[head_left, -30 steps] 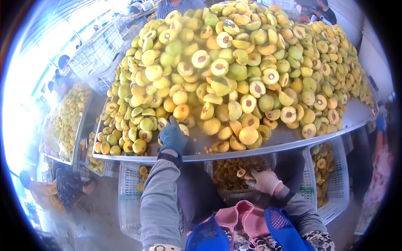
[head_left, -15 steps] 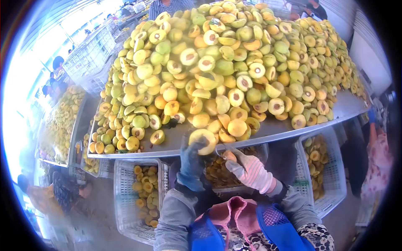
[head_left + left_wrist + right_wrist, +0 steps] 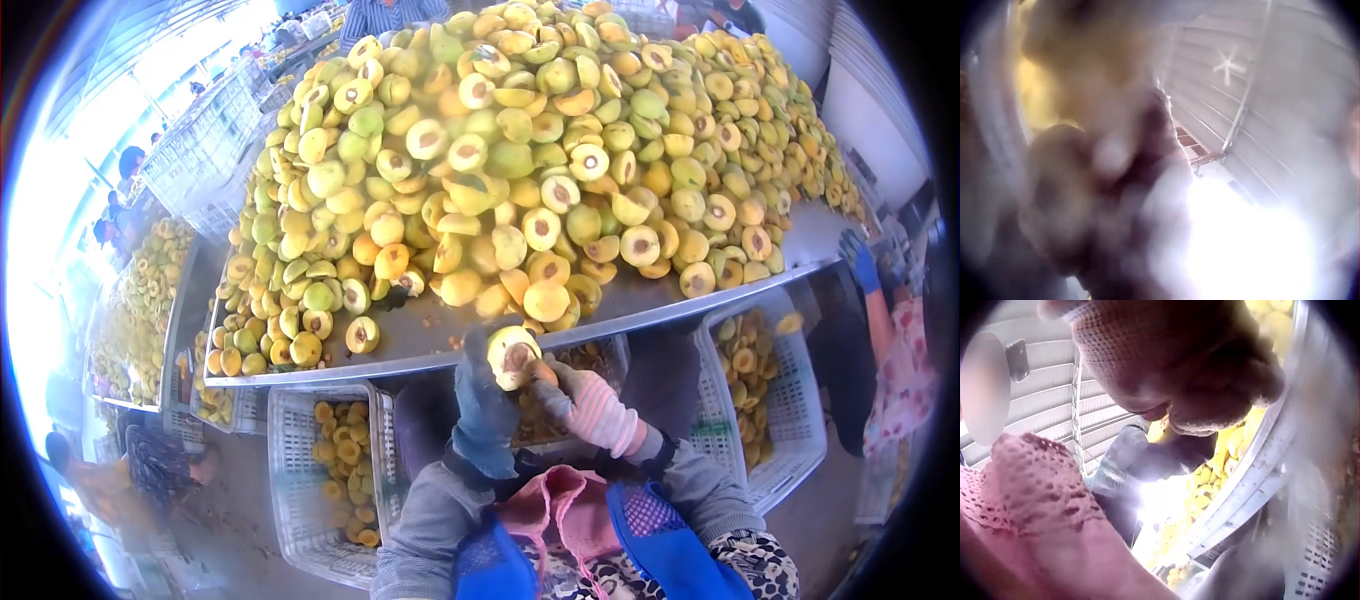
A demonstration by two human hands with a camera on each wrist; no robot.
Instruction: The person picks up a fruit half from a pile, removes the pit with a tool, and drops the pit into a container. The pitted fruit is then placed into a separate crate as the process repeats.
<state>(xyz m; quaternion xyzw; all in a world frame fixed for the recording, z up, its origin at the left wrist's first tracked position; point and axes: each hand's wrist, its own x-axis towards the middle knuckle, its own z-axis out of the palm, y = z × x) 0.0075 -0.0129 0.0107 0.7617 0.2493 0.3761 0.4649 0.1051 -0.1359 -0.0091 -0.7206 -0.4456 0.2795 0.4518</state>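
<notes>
By metal table point(image 3: 420, 325) and green-marked crate point(image 3: 712, 425), left hand point(image 3: 483, 415) holds fruit point(image 3: 503, 350).

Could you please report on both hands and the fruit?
Left hand holding cut fruit; right hand gripping small brown object beside it; no obstruction visible.

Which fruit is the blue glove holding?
The cut fruit in the left hand, its brown middle showing; the heaped fruits lie on the metal table instead.

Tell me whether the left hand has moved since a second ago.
Yes: against the table's metal rim, the left hand has drawn back to mostly its near side and shifted rightward.
</notes>
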